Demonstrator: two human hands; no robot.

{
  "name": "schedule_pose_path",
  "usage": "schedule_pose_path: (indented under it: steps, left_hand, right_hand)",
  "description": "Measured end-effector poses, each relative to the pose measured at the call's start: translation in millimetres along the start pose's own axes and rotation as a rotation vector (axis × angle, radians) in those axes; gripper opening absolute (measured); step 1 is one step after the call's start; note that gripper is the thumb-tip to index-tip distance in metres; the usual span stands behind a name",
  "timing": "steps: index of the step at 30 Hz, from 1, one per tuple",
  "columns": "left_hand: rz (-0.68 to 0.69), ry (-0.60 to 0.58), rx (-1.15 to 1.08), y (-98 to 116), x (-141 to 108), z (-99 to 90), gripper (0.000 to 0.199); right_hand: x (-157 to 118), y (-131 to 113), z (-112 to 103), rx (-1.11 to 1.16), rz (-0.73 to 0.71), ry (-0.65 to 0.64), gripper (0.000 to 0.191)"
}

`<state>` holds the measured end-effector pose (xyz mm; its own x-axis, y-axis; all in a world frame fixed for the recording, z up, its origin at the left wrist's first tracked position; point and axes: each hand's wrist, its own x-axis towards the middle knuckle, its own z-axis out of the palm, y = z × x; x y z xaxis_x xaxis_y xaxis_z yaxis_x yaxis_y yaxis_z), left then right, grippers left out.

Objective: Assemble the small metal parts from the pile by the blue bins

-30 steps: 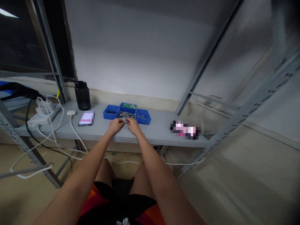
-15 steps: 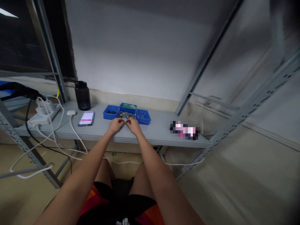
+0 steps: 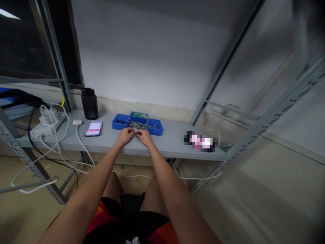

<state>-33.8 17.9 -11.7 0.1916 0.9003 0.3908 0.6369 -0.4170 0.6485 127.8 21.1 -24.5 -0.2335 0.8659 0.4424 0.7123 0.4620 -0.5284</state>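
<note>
Fingertips nearly meeting, my left hand (image 3: pixel 125 136) and my right hand (image 3: pixel 144 137) are both pinched closed over the grey shelf (image 3: pixel 170 139). Whatever small piece lies between the fingers is too tiny to make out. Just beyond them is a heap of small shiny metal parts (image 3: pixel 137 125). A blue bin (image 3: pixel 117 126) with dark small parts stands to the left of the heap. The right blue bin (image 3: pixel 157 131) holds a few metal pieces, and the back blue bin (image 3: pixel 139 119) has something green in it.
At the left are a dark bottle (image 3: pixel 89 104), a phone (image 3: pixel 93 128), a white charger (image 3: pixel 77 122) and a power strip (image 3: pixel 48 126) with loose cables. A blurred pink and black object (image 3: pixel 200 141) lies at the right. Metal uprights frame the shelf.
The fingers of my right hand have shifted very slightly to the left and down. My left hand keeps almost the same place.
</note>
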Motion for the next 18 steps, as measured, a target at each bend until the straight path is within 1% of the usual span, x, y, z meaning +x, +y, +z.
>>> schedule_pose_path:
  steps: [2, 4, 8, 13, 15, 18]
  left_hand:
    - [0.020, 0.013, -0.033, -1.1, 0.3, 1.0, 0.026]
    - [0.021, 0.040, -0.066, -2.6, 0.8, 2.6, 0.025]
    - [-0.013, 0.082, -0.104, -5.0, 2.1, 5.3, 0.024]
    - [-0.003, 0.029, -0.067, -5.0, 1.6, 4.1, 0.023]
    - [0.006, 0.014, -0.052, -4.5, 1.0, 3.5, 0.023]
    - [0.011, 0.000, -0.059, -4.3, 0.9, 3.8, 0.025]
  right_hand:
    - [-0.1, -0.8, -0.1, 0.018, -0.031, -0.019, 0.015]
    - [-0.2, -1.7, -0.8, 0.049, -0.034, -0.012, 0.016]
    - [-0.5, -2.7, -3.3, 0.134, 0.035, 0.049, 0.015]
    - [-1.5, -1.9, -4.0, 0.180, 0.091, 0.134, 0.021]
    - [-1.9, -1.7, -3.7, 0.199, 0.084, 0.132, 0.022]
    - [-2.0, -1.2, -3.2, 0.226, 0.063, 0.095, 0.021]
